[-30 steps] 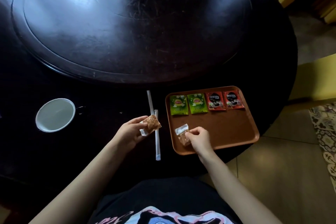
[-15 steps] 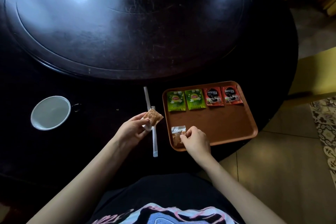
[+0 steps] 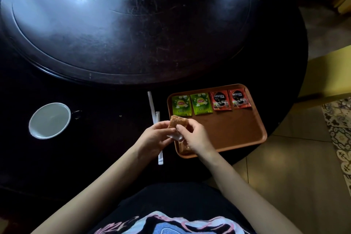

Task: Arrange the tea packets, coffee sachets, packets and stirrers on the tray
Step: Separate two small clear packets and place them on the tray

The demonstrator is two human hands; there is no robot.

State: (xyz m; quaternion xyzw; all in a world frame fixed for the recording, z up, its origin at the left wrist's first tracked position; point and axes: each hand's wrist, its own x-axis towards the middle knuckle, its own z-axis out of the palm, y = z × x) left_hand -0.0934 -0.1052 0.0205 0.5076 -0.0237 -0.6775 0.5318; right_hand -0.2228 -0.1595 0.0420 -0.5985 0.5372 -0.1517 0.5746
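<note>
A white cup point(image 3: 49, 120) sat at the left, then two stirrers point(image 3: 156, 129) on the table. Both hands, left point(image 3: 154, 137) and right point(image 3: 193, 136), pinched one brown packet point(image 3: 177, 122) above the tray's point(image 3: 228, 135) near-left corner; another packet point(image 3: 183, 148), seemingly, lay beneath. Two tea packets point(image 3: 190, 105) and two coffee sachets point(image 3: 230, 99) lined the far edge.

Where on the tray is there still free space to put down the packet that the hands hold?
The tray is bare across its middle and right part, below the row of two green tea packets and two red coffee sachets. The near left corner is crowded: another packet lies there, under the right hand. Both hands hold the packet above the left edge.
</note>
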